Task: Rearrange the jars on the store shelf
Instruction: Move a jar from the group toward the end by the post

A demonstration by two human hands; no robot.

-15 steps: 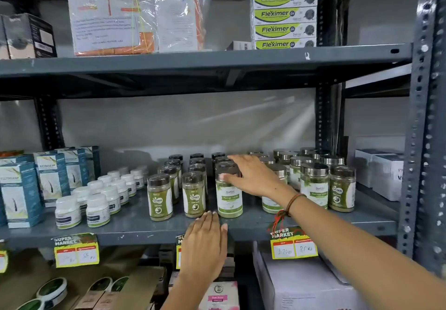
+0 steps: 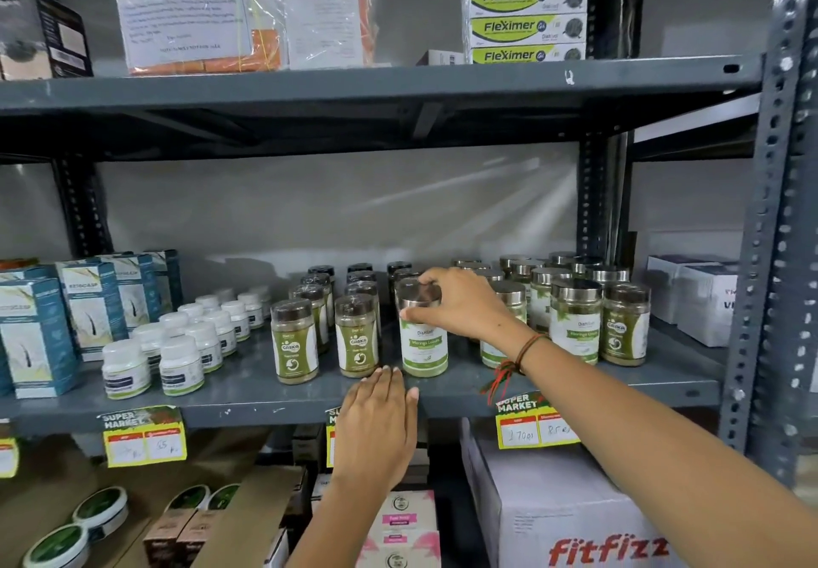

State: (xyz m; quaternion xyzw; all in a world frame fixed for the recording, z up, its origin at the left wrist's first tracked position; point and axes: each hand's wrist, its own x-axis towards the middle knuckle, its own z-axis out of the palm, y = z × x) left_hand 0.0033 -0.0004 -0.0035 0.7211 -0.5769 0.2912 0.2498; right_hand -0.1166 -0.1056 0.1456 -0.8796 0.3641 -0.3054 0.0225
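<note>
On the grey middle shelf [image 2: 248, 395] stand rows of green-powder jars. My right hand [image 2: 460, 302] grips the silver lid of a white-labelled Moringa jar [image 2: 424, 346] at the front. Left of it stand two dark-lidded Gaska jars [image 2: 295, 342] [image 2: 356, 336], with more behind them. To the right is a group of silver-lidded jars [image 2: 575, 322]. My left hand [image 2: 376, 430] rests flat on the shelf's front edge, fingers together, just below the Moringa jar, holding nothing.
Small white bottles [image 2: 177, 350] and teal boxes [image 2: 35, 337] fill the shelf's left part. White boxes [image 2: 699, 297] sit at the far right behind the steel upright [image 2: 770, 258]. Fleximer boxes [image 2: 526, 5] are on the shelf above. A Fitfizz carton [image 2: 566, 519] sits below.
My right hand has shifted slightly on the Moringa jar's lid and now clasps it from the side. The left hand stays on the shelf edge.
</note>
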